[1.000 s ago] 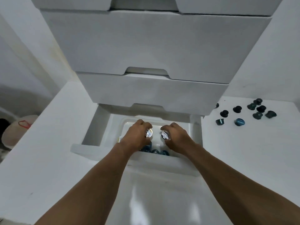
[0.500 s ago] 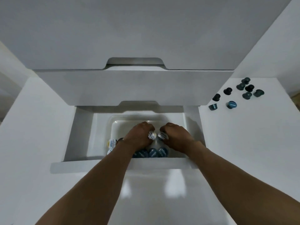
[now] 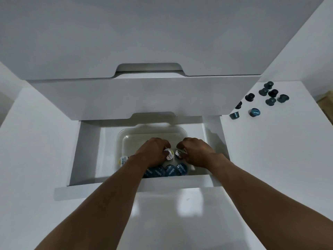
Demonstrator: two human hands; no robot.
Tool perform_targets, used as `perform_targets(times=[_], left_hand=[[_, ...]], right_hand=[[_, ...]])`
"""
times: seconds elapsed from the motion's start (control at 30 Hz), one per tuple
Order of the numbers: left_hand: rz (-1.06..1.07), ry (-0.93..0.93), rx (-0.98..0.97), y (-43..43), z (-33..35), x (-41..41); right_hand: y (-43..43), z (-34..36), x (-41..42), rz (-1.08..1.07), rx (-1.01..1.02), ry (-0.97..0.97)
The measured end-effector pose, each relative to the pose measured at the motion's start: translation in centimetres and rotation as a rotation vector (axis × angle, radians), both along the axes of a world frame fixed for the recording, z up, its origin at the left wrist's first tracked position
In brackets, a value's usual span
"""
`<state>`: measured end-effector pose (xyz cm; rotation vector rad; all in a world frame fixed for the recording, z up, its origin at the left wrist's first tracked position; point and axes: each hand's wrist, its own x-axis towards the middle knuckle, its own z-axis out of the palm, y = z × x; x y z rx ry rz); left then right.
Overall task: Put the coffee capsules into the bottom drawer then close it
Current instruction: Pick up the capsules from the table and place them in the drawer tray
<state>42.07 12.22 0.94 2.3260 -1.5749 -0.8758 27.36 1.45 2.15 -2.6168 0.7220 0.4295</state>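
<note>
Left hand (image 3: 153, 150): is gripping a white-lidded capsule (image 3: 168, 153) in curled fingers.
Right hand (image 3: 196, 152): is gripping a second capsule (image 3: 180, 153) likewise.
Bottom drawer (image 3: 86, 150): is standing open, its clear tray (image 3: 126, 136) holding blue capsules (image 3: 169, 170).
Loose capsules (image 3: 270, 95): are lying outside, rightward.

- Indoor storage spot, all white; home or office cannot be told.
- White drawer stack (image 3: 144, 98) fills the upper frame; bottom drawer (image 3: 84, 152) open at centre, clear tray (image 3: 119, 141) inside.
- Coffee capsules (image 3: 254, 112) loose on white surface (image 3: 270, 168), upper right.
</note>
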Motion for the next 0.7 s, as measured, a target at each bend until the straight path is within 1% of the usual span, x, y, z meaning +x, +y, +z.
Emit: perform_targets(times=[0.23, 0.47, 0.6, 0.7], left_hand=[[-0.046, -0.02, 0.032, 0.3, 0.0, -0.5], [-0.096, -0.08, 0.046, 0.3, -0.2, -1.1], [-0.066, -0.121, -0.008, 0.5, 0.6, -1.6], [-0.01, -0.187, -0.045, 0.9, 2.1, -2.1]], right_hand=[[0.7, 0.0, -0.6, 0.007, -0.013, 0.005], [0.8, -0.5, -0.8, 0.011, -0.009, -0.02], [0.8, 0.4, -1.0, -0.047, 0.027, -0.058], [0.8, 1.7, -1.4, -0.105, -0.002, -0.11]])
